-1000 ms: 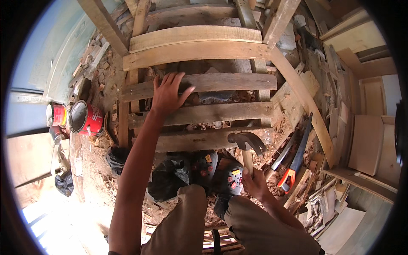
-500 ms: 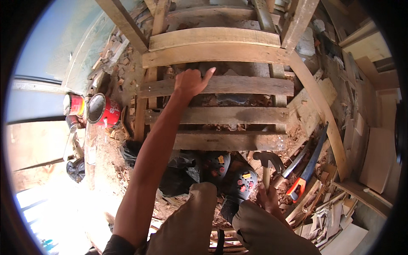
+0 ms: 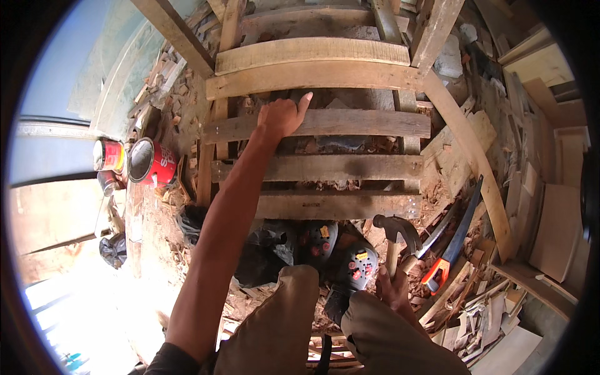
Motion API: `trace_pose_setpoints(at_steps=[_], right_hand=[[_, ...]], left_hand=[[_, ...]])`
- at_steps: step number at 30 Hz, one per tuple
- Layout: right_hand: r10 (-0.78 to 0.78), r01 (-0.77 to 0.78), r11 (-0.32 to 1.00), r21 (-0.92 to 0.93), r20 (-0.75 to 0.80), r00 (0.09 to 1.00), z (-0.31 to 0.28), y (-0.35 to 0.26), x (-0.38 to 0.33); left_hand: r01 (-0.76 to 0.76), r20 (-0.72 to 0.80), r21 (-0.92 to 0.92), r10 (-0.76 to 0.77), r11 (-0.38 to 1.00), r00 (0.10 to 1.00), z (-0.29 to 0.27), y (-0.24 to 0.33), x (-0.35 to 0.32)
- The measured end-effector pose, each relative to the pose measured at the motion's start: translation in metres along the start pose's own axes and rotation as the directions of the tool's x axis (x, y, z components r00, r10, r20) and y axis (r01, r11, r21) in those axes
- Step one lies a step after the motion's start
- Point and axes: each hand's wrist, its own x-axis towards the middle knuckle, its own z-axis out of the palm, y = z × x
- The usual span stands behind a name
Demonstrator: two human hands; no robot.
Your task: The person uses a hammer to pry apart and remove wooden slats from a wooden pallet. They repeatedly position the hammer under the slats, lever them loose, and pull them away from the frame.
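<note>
The left hand (image 3: 282,116), resting lower on the frame a second ago, is now laid flat with fingers loose on the upper wooden slat (image 3: 350,123), while the claw hammer (image 3: 396,240) is kept gripped by the right hand (image 3: 392,292), drawn low beside the knee.

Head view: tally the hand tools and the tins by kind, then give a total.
Claw hammer, held in the right hand: 1
Hand saw with orange handle: 1
Red tins at the left, by the frame where the left hand rests: 2
Total: 4
</note>
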Motion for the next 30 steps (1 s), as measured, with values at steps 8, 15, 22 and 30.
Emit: trace_pose_setpoints(at_steps=[8, 15, 22, 30], right_hand=[[-0.191, 0.173, 0.965, -0.198, -0.080, 0.978, -0.007, -0.017, 0.017], [-0.240, 0.237, 0.966, -0.105, -0.012, 0.971, 0.007, -0.037, 0.023], [-0.265, 0.244, 0.944, -0.223, -0.069, 0.962, 0.005, -0.021, 0.004], [-0.220, 0.203, 0.969, -0.142, -0.116, 0.969, -0.011, -0.032, 0.014]], left_hand=[[0.065, 0.048, 0.010, -0.065, 0.998, 0.997, -0.003, 0.008, -0.005], [0.041, -0.019, 0.028, -0.041, 0.999, 0.999, 0.003, 0.007, -0.004], [0.042, -0.073, 0.044, -0.039, 0.998, 0.997, 0.003, 0.006, -0.007], [0.035, -0.091, 0.022, -0.033, 0.999, 0.995, 0.003, 0.006, -0.006]])
